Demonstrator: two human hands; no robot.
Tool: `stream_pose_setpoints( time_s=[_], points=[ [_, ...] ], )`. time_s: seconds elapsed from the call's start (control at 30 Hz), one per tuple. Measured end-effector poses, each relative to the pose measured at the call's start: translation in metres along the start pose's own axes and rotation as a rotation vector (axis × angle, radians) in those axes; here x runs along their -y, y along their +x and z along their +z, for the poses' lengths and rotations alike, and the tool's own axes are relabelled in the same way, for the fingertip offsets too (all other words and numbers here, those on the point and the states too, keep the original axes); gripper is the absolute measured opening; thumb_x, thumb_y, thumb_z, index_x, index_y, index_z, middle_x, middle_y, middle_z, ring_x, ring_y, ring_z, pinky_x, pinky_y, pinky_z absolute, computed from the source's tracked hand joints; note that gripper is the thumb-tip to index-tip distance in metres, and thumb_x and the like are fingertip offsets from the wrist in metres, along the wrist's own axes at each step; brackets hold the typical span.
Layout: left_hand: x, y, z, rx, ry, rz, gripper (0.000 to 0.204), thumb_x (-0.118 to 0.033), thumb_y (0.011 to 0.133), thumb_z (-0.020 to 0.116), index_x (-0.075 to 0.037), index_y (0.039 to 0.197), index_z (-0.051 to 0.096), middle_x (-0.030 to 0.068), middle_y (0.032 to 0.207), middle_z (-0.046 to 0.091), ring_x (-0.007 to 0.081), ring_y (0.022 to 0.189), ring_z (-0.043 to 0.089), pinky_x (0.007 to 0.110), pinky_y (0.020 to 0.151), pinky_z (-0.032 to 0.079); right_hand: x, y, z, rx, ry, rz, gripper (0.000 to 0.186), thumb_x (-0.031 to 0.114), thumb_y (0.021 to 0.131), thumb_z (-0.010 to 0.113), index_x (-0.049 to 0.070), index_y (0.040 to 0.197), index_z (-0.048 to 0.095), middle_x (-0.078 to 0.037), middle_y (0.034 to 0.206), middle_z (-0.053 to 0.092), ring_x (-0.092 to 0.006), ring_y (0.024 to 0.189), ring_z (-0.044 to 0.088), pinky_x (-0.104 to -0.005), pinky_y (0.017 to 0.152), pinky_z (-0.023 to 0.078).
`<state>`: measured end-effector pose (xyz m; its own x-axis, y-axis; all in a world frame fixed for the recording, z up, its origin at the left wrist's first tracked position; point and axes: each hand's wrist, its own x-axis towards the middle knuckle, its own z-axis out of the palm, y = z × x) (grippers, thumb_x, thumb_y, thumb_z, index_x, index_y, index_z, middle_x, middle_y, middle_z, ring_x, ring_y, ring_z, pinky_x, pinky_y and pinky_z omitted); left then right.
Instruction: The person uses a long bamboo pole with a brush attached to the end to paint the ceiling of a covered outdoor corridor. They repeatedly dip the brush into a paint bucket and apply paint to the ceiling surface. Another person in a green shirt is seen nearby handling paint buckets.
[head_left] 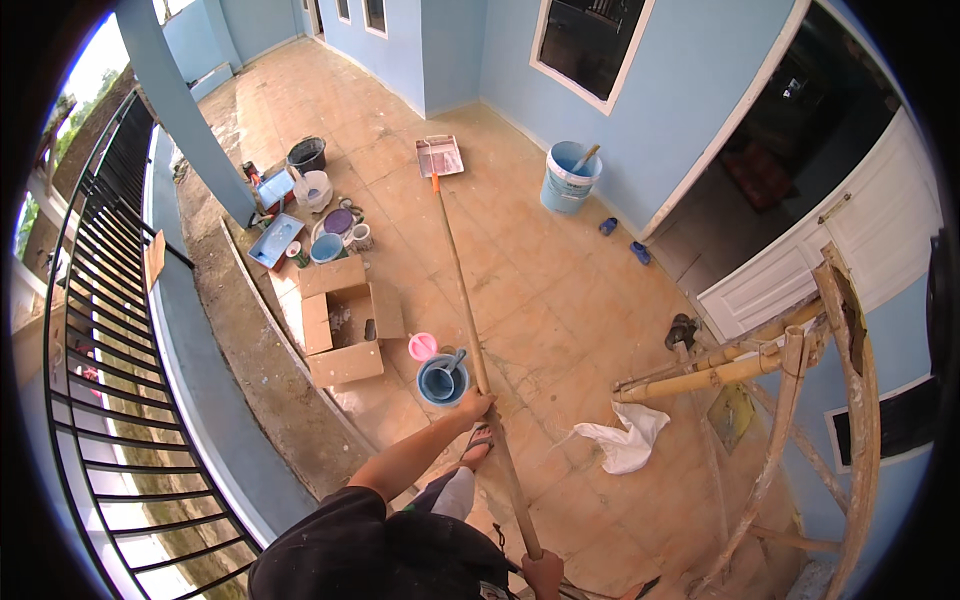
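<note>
Both hands grip a paint roller on a long wooden pole (pixel 462 270), which slants away from me across the tiled floor. My left hand (pixel 475 404) is closed round the pole's middle, with the arm stretched forward. My right hand (pixel 543 574) is closed round the near end, close to my body. The pole's far end, with an orange handle (pixel 436 184), reaches a paint tray (pixel 452 160) smeared with pale pinkish paint; the roller head is too small to make out clearly. Just left of the pole, near my left hand, stands a blue bucket (pixel 426 392) with a dipper (pixel 440 380) in it.
An open cardboard box (pixel 345 362), a pink dipper (pixel 423 347), and several paint pots and trays (pixel 275 241) lie left. A large paint bucket (pixel 567 190) stands by the blue wall. Bamboo scaffolding (pixel 790 400) and a white cloth (pixel 628 438) are right. A black railing (pixel 120 350) runs left.
</note>
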<state>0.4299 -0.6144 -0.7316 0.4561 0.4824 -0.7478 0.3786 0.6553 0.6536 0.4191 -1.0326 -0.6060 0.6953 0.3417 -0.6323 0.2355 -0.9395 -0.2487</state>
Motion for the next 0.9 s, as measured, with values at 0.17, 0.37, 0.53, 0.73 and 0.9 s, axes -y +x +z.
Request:
stream_pose_setpoints(
  time_s=[0.17,0.37,0.53,0.73,0.9],
  points=[
    [-0.038,0.053,0.007,-0.03,0.063,0.013,0.074,-0.016,0.095,0.063,-0.004,0.155,0.023,0.0242,0.121,0.062,0.0322,0.088,0.072,0.047,0.072,0.063,0.082,0.106,-0.067,0.005,-0.022,-0.016,0.03,0.03,0.076,0.07,0.005,0.089,0.077,-0.021,0.079,0.072,-0.0394,0.08,0.072,-0.0481,0.074,0.057],
    [-0.02,0.04,-0.032,-0.159,-0.016,-0.147,0.07,-0.01,0.091,0.059,-0.003,0.153,0.027,0.0236,0.113,0.063,0.0335,0.077,0.072,0.046,0.067,0.062,0.134,0.171,-0.088,0.036,-0.062,-0.068,0.04,0.038,0.077,0.072,0.002,0.094,0.076,-0.024,0.087,0.073,-0.0413,0.087,0.071,-0.0483,0.077,0.057],
    [0.011,0.009,-0.07,-0.355,0.099,-0.232,0.062,-0.01,0.089,0.058,-0.001,0.147,0.037,0.0243,0.104,0.066,0.0315,0.071,0.073,0.043,0.061,0.061,0.192,0.236,-0.082,0.155,-0.034,-0.057,0.053,0.047,0.076,0.076,-0.002,0.097,0.075,-0.026,0.094,0.073,-0.0417,0.094,0.071,-0.0479,0.08,0.057],
    [0.042,-0.042,-0.092,-0.531,0.079,-0.24,0.056,-0.012,0.089,0.056,0.002,0.141,0.043,0.0241,0.092,0.068,0.0286,0.067,0.07,0.039,0.053,0.058,0.262,0.29,-0.063,0.134,0.005,-0.062,0.055,0.047,0.076,0.077,-0.004,0.097,0.075,-0.026,0.096,0.073,-0.0403,0.096,0.072,-0.0468,0.081,0.057],
    [0.074,-0.072,-0.104,-0.592,0.152,-0.237,0.056,-0.013,0.087,0.057,0.003,0.139,0.046,0.024,0.092,0.069,0.0285,0.067,0.071,0.039,0.056,0.058,0.277,0.299,-0.055,0.171,0.028,-0.014,0.054,0.047,0.076,0.078,-0.002,0.1,0.075,-0.025,0.103,0.073,-0.0421,0.099,0.07,-0.0477,0.085,0.057]
  ],
)
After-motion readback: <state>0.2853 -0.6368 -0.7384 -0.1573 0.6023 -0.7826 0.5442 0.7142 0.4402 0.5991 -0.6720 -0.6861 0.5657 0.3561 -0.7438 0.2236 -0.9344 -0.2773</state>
